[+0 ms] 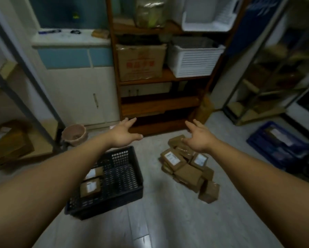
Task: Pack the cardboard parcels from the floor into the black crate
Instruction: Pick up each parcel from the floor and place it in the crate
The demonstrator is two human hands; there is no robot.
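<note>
Now, at the lower left of the middle, the crate (114,179) sits on the floor, black plastic with holes like a net, and two parcels (91,183) lie in its left side. The left hand (125,135) hangs above its far edge, spread and holding nothing. Right of the middle, the right hand (200,138) is spread and bare too, just over the pile (187,167) of flat brown boxes, so it is nearer.

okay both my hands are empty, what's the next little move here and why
Probably lower the right hand onto a top parcel in the floor pile and grip it: the hand is open above that pile, and the black crate has room beside two parcels.
</note>
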